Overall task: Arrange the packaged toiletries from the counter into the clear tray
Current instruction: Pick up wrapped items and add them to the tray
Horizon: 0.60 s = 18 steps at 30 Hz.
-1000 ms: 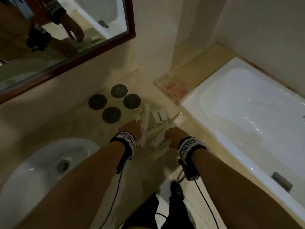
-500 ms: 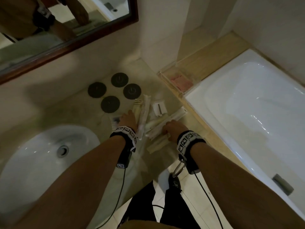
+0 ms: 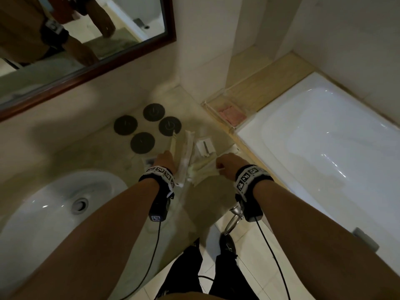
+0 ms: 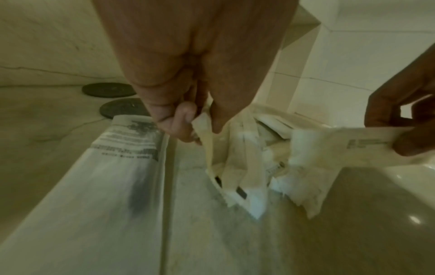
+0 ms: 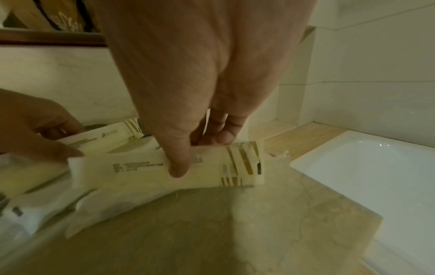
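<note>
I have both hands down on the counter [image 3: 108, 152], gathering packets before the carry. Nearest, my right hand [image 3: 227, 166] pinches a long cream packet [image 5: 164, 173] — thumb on its face, fingers curled behind — so it lies crosswise under the palm, raised at one end. I judge this grip suits lifting it flat. My left hand [image 3: 165, 161] pinches the ends of a bunch of packets [image 4: 237, 158] between thumb and fingers, their lower ends fanned on the stone. A small white box [image 3: 205, 146] lies just beyond, untouched. Farther right, well apart from my fingers, the clear tray [image 3: 213, 111] sits on the ledge beside the bathtub [image 3: 324, 148] — only something pink in it.
</note>
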### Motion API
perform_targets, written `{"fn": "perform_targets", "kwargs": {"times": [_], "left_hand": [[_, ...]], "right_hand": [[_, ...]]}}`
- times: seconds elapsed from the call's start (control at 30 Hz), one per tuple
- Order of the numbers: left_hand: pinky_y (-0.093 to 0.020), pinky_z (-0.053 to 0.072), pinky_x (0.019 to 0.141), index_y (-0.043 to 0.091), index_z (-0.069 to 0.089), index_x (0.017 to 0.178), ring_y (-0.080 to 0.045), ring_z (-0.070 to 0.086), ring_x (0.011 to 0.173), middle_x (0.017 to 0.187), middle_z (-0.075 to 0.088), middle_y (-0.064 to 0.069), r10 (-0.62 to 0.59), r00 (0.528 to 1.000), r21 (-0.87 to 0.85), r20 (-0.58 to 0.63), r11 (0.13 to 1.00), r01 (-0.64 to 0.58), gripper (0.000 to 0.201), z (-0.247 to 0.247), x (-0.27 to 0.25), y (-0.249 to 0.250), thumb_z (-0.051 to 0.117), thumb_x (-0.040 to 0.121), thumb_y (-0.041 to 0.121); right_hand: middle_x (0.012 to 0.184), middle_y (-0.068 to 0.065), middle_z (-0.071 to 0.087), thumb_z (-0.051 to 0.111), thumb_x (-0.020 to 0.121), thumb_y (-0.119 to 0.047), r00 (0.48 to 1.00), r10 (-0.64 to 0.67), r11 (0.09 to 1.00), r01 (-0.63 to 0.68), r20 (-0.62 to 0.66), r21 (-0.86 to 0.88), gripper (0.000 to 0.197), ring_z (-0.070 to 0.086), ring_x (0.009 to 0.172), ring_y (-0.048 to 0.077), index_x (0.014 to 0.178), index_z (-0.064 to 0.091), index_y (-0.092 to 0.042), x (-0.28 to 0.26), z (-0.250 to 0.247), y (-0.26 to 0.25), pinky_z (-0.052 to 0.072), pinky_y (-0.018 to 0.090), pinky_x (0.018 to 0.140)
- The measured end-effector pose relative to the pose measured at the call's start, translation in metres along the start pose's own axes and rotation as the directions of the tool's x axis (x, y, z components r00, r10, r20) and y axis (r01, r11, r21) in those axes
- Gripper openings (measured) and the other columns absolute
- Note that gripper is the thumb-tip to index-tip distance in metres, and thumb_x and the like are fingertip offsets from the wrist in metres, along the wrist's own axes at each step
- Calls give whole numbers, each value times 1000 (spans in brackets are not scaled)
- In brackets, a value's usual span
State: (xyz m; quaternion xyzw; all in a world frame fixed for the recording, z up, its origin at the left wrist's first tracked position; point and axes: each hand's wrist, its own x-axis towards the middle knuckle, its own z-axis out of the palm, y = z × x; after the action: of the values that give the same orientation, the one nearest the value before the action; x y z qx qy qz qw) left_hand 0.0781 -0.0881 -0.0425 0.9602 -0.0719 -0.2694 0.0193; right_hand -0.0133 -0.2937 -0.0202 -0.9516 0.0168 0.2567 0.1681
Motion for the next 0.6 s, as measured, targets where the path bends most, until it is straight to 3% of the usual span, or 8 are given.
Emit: {"fn": "perform_targets", "kwargs": {"times": [0.13,0.27,0.37,0.47,0.6], "left_hand": [[-43,39,102,-1,37,134,-37,47,126,137,46,-22,37,999,-8,-12,999,-37,44,-22,-7,-5,48,97,22],[-43,44,98,1,48,125,-38,52,121,132,53,-21,8,1000,-18,-24,1000,-8,39,-45,-19,-15,54,93,22],[-43,46,96,1,52,120,-37,54,117,128,55,-20,-31,997,-65,-68,998,27,35,-63,-36,-25,56,91,19],[-42,47,93,1,52,116,-36,56,113,124,56,-20,-85,990,-139,-114,988,69,31,-76,-57,-39,56,90,18],[-42,44,96,8,45,127,-35,53,119,131,52,-17,-142,983,-144,-115,982,124,43,-74,-93,-65,60,88,19]], "right_hand": [[90,11,52,51,94,-10,999,-6,999,8,-45,43,12,47,79,21,83,47,-9,-1,-20,-7,38,33,72],[98,14,55,53,94,-11,997,-51,999,52,-54,3,7,55,91,29,89,50,-7,-4,-48,-24,43,38,79],[88,9,52,53,93,-10,989,-113,993,115,-91,17,8,54,82,26,86,49,-11,-4,-69,-36,41,31,69],[88,7,53,53,93,-13,980,-160,987,154,-121,-53,4,51,81,22,96,55,-11,-8,-88,-52,40,28,69],[88,9,54,48,96,-17,964,-236,969,225,-120,-100,8,50,79,23,96,54,-11,-17,-100,-75,36,30,69]]}}
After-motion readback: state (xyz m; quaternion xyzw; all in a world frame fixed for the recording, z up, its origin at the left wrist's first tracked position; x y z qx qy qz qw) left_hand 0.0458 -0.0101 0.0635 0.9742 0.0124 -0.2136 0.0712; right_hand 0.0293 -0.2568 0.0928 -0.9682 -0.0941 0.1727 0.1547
